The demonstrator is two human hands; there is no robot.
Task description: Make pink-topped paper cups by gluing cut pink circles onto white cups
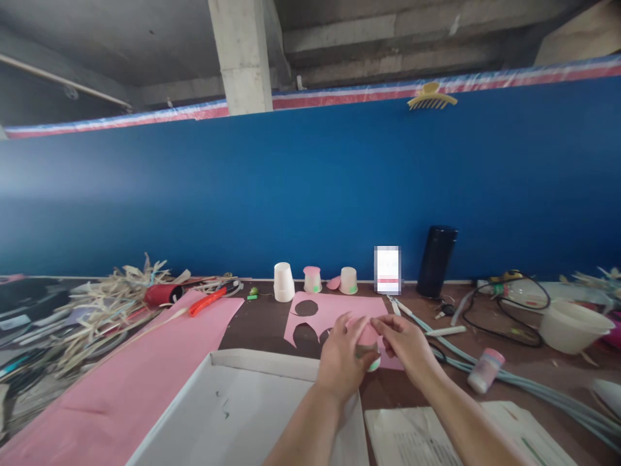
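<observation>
**Pink, Blu & Striped Lot**

Cut sheet (349,307), disc (369,334): showing plain pink. Tall cup (284,283): showing wht. Short cups (348,281): showing off-wht w/ grn patches. Partition (272,188): showing solid blu. Top strip (339,98): running red/wht/blu stripes. Flask (436,262): showing v. dk.

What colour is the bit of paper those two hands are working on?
Pink; the bit of paper shows best in the head view.

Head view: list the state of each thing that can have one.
Left hand, around a partly hidden cup
Right hand, pinching pink paper
Tall white cup, mouth down
Middle cup, pink disc on top
Third cup, bare on top
Smaller pink sheet, round holes cut out
White box, open
Dark bottle, upright
White tub, open
Red cylinder, on its side
</observation>
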